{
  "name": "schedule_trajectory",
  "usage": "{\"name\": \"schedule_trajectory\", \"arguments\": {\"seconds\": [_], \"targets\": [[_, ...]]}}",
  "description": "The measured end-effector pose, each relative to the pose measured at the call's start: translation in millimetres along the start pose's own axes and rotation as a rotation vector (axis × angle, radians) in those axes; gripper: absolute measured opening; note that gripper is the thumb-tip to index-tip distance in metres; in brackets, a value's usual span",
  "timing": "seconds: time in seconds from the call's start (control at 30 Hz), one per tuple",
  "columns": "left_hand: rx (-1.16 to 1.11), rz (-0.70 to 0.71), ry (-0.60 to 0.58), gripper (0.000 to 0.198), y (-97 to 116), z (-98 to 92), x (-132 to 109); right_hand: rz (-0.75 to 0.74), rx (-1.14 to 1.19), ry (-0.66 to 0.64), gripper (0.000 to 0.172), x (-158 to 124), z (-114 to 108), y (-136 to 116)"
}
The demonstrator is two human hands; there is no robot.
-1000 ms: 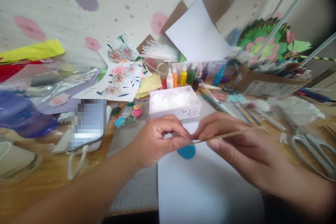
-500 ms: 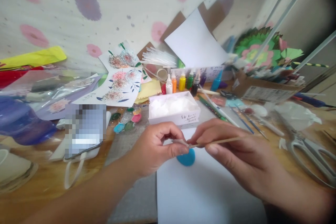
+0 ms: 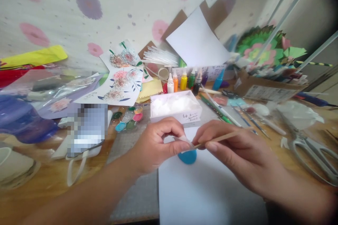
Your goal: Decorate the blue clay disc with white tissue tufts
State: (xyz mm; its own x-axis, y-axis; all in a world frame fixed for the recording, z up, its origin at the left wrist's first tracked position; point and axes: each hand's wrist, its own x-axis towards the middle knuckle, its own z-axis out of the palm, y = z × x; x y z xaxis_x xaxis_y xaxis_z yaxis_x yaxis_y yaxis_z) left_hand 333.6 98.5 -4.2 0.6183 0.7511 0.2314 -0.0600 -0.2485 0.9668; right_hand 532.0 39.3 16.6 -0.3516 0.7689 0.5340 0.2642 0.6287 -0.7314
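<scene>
My left hand (image 3: 161, 144) pinches a small piece of thin white tissue (image 3: 188, 145) between thumb and forefinger. My right hand (image 3: 232, 151) is closed on a thin wooden stick (image 3: 224, 136), whose left tip touches the tissue. Both hands hang over a white sheet of paper (image 3: 200, 193). Just under the tissue, a round blue patch (image 3: 188, 157) shows on the sheet; I cannot tell if it is paint or a separate piece. Behind my hands stands a white box (image 3: 188, 116) filled with fluffy white material (image 3: 174, 103).
Small paint bottles (image 3: 183, 81) line up behind the box. Paint pots (image 3: 129, 119) and a phone (image 3: 88, 126) lie left. To the right are brushes (image 3: 246, 121) and large scissors (image 3: 311, 147). A cup (image 3: 13, 168) stands at the left edge.
The tissue in my left hand now shows more, spread around the stick's tip. Both hands stay close together, with only slight movement. The view has shifted a little.
</scene>
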Motion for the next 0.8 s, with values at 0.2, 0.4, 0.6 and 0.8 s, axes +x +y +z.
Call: {"name": "schedule_trajectory", "arguments": {"seconds": [0.2, 0.4, 0.6, 0.8], "targets": [[0.052, 0.027, -0.002, 0.013, 0.8, 0.9, -0.8, 0.004, 0.008, -0.007, 0.019, -1.1, -0.5, -0.6], [0.132, 0.039, 0.009, 0.015, 0.9, 0.7, -0.2, -0.054, -0.012, 0.024, 0.021, -0.9, -2.5, -2.6], [0.145, 0.066, 0.039, 0.014, -1.5, 0.7, 1.2, -0.070, -0.020, 0.046, 0.020, 0.7, -2.3, -2.5], [0.153, 0.084, 0.040, 0.013, -0.2, 1.7, 1.6, -0.069, -0.006, 0.049, 0.019, 0.6, -0.6, -1.7]]}}
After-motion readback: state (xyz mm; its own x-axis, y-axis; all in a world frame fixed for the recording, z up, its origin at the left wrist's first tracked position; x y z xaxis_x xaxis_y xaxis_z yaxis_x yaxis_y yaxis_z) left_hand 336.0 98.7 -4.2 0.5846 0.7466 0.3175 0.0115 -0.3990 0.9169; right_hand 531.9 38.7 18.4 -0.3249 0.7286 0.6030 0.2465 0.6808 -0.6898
